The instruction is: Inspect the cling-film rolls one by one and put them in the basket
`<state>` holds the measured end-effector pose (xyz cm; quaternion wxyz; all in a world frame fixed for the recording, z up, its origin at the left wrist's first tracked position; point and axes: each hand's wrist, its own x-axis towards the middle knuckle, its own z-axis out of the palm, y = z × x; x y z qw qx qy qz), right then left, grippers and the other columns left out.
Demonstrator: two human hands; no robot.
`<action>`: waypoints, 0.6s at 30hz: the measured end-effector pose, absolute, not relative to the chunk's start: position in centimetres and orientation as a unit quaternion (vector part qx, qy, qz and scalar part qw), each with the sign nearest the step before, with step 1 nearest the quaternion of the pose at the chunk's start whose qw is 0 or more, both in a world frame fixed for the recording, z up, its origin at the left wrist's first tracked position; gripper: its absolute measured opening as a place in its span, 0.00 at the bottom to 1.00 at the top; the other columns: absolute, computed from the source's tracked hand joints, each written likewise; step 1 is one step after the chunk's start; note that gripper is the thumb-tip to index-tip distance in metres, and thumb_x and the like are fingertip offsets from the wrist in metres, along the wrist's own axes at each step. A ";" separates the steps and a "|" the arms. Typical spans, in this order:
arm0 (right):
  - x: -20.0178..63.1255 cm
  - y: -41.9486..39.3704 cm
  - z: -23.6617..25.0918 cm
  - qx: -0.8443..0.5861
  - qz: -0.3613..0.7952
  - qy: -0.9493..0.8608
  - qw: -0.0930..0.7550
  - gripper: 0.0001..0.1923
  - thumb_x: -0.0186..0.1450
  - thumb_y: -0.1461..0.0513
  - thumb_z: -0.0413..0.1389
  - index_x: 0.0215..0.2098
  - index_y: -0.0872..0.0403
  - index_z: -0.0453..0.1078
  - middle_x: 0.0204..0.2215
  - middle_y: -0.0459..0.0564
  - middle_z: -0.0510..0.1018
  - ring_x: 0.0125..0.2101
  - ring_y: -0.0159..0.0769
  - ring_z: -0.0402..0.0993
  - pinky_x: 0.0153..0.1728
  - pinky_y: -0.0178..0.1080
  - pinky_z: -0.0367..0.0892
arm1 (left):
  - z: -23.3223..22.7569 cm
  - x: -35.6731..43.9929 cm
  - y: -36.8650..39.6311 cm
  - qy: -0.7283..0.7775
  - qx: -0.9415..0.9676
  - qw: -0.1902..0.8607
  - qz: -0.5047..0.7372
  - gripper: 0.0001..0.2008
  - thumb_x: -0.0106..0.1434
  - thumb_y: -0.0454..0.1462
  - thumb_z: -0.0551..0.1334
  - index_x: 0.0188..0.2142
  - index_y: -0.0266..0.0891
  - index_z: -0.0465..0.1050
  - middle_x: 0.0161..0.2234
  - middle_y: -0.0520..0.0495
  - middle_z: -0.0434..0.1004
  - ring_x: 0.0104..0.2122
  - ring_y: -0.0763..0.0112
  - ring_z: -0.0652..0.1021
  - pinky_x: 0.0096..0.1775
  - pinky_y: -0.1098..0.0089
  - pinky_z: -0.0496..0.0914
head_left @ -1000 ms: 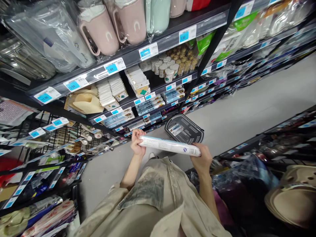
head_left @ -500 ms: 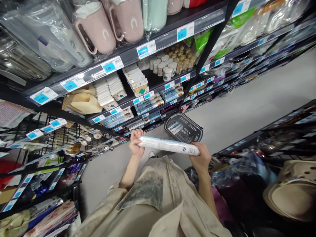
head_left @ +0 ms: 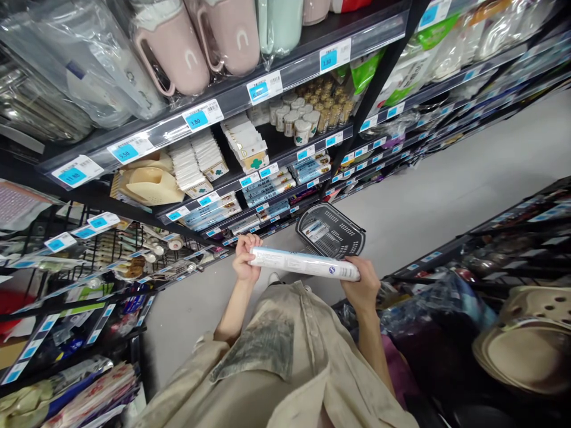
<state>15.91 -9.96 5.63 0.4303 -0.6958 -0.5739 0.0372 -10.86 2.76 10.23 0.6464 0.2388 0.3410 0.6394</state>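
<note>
A long white-and-blue wrapped roll (head_left: pixel 303 263) is held nearly level in front of my body, its printed side and barcode facing up. My left hand (head_left: pixel 247 257) is closed round its left end, fingers curled over the edge. Round the right end, my right hand (head_left: pixel 363 282) is closed too. Beyond the roll, a dark grey shopping basket (head_left: pixel 352 229) rests on the floor, with a small light-coloured package (head_left: pixel 316 230) inside. Similar blue-and-white rolls (head_left: pixel 266 189) lie stacked on the low shelves ahead.
Shelving ahead carries bagged pink mugs (head_left: pixel 176 44), beige scoops (head_left: pixel 149 183) and toothpick jars (head_left: pixel 332 110). Hanging utensils (head_left: pixel 147 255) line the rack at left. At right are shelves with beige clogs (head_left: pixel 526 345). The grey aisle floor (head_left: pixel 428 184) runs off to the upper right.
</note>
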 end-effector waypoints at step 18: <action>15.6 -10.7 5.2 -0.692 0.081 -0.588 0.411 0.18 0.60 0.68 0.56 0.48 0.51 0.74 0.43 0.54 0.78 0.44 0.47 0.77 0.46 0.49 0.75 | 9.6 -11.4 2.2 0.355 0.211 0.635 0.653 0.15 0.37 0.32 0.61 0.26 0.38 0.59 0.28 0.50 0.53 0.31 0.71 0.61 0.36 0.68 0.61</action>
